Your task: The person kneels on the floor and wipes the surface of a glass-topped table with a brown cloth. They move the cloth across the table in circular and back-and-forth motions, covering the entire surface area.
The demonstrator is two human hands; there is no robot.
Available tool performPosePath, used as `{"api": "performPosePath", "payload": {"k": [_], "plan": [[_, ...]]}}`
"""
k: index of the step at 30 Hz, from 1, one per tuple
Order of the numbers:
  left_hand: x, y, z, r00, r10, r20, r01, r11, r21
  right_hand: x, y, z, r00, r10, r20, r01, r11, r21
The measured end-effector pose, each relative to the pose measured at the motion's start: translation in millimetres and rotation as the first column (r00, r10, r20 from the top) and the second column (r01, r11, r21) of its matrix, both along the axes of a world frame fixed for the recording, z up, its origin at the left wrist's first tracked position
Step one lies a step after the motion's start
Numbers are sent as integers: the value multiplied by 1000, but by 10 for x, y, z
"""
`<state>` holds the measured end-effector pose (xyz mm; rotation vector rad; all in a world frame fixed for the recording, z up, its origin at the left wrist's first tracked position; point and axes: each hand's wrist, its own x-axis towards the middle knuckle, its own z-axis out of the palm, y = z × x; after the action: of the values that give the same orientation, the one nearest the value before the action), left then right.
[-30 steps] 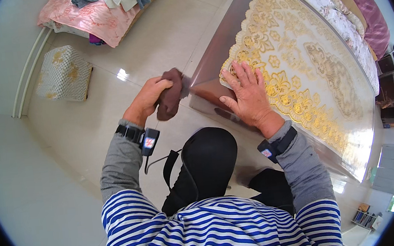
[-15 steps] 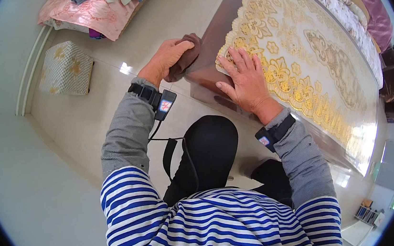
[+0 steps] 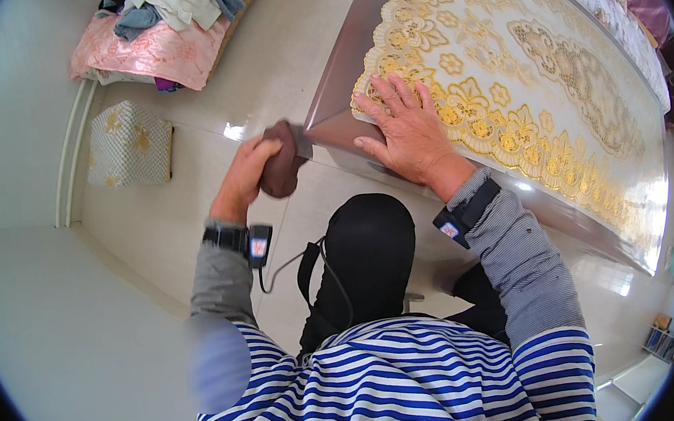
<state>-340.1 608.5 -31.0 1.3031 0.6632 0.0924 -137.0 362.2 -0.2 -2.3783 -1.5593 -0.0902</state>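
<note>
A bunched brown cloth (image 3: 280, 165) is gripped in my left hand (image 3: 246, 175), held just left of the near-left corner of a dark, glossy table (image 3: 341, 119). Whether the cloth touches that corner I cannot tell. My right hand (image 3: 414, 135) lies flat on the tabletop with fingers spread, its fingertips on the scalloped edge of a white and gold lace-patterned tablecloth (image 3: 499, 107). The palm side of that hand is hidden.
A patterned, fabric-covered stool (image 3: 130, 144) stands at the left near white wall pipes (image 3: 73, 160). Behind it is a bed with a pink cover (image 3: 164, 52) and piled clothes (image 3: 182, 3). My bent knee (image 3: 372, 235) is close to the table's front side.
My left hand has drawn the brown cloth left and toward me, away from the table's side. My right hand has stayed resting on the tabletop. The view has shifted a little.
</note>
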Motion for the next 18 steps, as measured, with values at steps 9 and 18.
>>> {"api": "performPosePath", "payload": {"k": [9, 18], "plan": [[-57, -514, 640, 882, 313, 353, -412, 874, 255, 51, -96, -9, 995, 31, -95, -17, 988, 151], [1129, -1622, 317, 986, -55, -155, 155, -8, 988, -534, -2243, 192, 950, 196, -245, -109, 937, 331]]}}
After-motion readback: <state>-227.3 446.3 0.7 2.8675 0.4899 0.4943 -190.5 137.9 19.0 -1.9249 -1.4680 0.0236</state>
